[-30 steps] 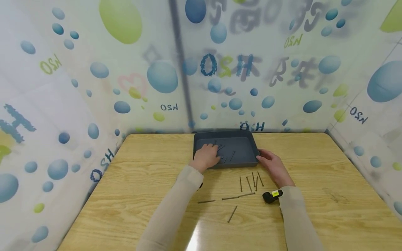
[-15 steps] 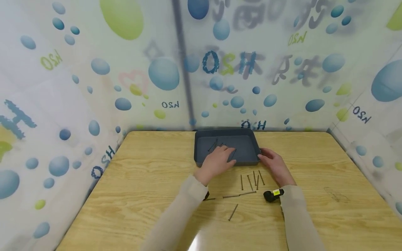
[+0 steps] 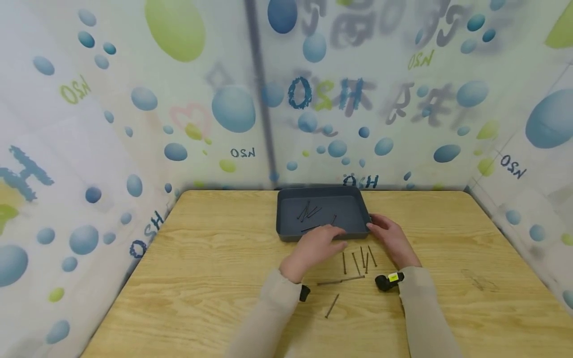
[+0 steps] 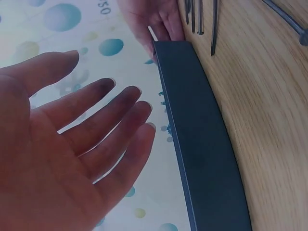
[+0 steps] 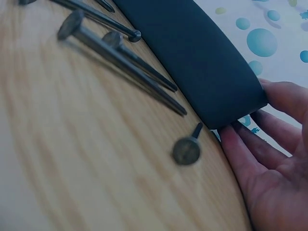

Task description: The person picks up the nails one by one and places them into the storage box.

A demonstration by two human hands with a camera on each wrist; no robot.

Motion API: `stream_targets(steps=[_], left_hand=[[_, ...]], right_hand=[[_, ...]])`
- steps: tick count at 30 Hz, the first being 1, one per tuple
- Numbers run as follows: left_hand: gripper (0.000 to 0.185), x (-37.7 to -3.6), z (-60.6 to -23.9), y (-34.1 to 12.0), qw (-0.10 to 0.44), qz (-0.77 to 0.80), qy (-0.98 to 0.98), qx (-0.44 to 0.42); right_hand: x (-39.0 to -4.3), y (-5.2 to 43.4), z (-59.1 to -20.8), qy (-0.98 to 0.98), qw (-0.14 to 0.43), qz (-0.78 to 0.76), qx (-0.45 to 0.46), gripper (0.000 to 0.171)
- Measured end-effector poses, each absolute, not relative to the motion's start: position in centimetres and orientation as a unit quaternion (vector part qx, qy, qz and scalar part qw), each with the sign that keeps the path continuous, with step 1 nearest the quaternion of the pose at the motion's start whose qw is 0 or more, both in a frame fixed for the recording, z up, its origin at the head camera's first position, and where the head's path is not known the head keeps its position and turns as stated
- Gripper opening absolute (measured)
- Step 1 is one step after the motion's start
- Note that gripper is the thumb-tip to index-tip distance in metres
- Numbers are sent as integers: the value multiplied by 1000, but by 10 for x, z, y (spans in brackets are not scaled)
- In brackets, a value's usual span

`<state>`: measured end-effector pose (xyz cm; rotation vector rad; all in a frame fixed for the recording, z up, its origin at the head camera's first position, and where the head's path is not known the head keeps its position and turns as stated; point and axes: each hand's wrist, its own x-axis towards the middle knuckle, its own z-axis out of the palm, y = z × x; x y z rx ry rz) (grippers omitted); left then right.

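1. Bare left hand [image 3: 315,251], seen from my remote seat, is released: fingers extended, holding nothing, at the near edge of a shallow, dark grey, rectangular tray [image 3: 349,209].
2. Bare right hand [image 3: 394,241] has thumb and fingers touching the tray's near right corner; whether they truly grip it, I cannot tell.
3. Long, dark grey, round-headed metal nails [image 3: 303,210] lie inside the tray, a few close together or crossing. More lie on its near side: five roughly side by side closest to it, then two almost end to end, and one slanted farthest from it.
4. I judge each nail stiff, fairly light, hard to damage and inclined to roll; I'd pinch mid-shank, clear of the tip.
5. Shanks look straight and slim, heads flat discs. The tray's matte walls and rounded corners suggest plastic, likely light enough to slide if unsteadied.
6. Beneath the tray spreads a glossy, pale wood-grained tabletop [image 3: 215,238]; behind it rises a white wall covering [image 3: 233,109] printed with blue and green drops.
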<state>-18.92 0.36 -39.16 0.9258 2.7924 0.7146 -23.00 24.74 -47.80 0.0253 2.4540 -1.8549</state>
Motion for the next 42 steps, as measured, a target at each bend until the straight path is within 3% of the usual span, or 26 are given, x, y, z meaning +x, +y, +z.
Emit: stream_targets(steps=[16, 23, 32, 42], left_hand=[[39, -182, -400, 8, 82, 258, 913, 306], [47, -169, -416, 21, 111, 177, 932, 296], [52, -158, -424, 31, 103, 99, 942, 304], [45, -151, -422, 34, 82, 15, 947, 309]], right_hand=[[-228, 246, -479, 796, 31, -605, 2, 58], [-226, 247, -481, 794, 37, -606, 6, 58], [-227, 245, -481, 793, 33, -608, 6, 58], [-228, 246, -477, 787, 25, -617, 0, 57]])
